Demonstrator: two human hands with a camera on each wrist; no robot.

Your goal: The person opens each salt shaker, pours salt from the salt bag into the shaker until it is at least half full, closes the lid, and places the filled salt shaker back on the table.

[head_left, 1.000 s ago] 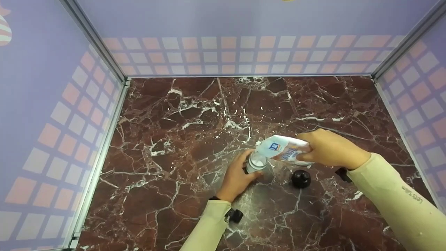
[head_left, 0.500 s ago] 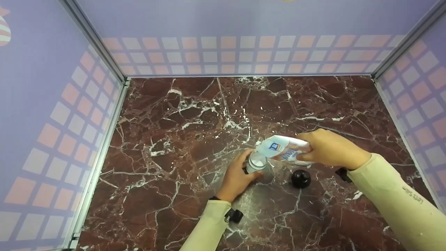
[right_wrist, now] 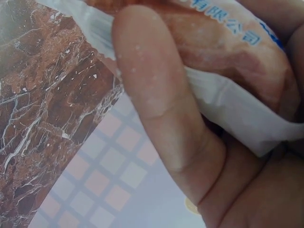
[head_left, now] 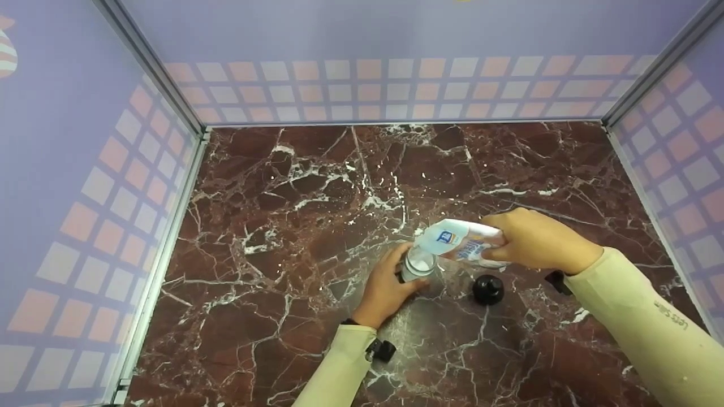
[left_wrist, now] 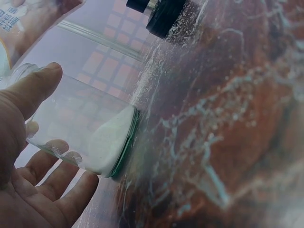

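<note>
My left hand (head_left: 386,285) grips a clear glass jar (left_wrist: 71,118), thumb on one side and fingers curled round the other. White powder (left_wrist: 111,137) lies in the bottom of the jar. My right hand (head_left: 534,240) holds a white printed plastic bag (head_left: 461,240), tilted with its narrow end at the jar's mouth. In the right wrist view the thumb (right_wrist: 152,80) presses against the bag. A black lid (head_left: 488,290) with a knob rests on the table to the right of the jar, below the bag.
The tabletop (head_left: 271,316) is dark red marble with white veins. White specks (head_left: 396,192) are scattered beyond the jar. Purple panels (head_left: 362,51) with a pink and white checked band wall in the back and both sides.
Both hands, the jar and the bag stay almost in place. The head view has shifted very slightly.
</note>
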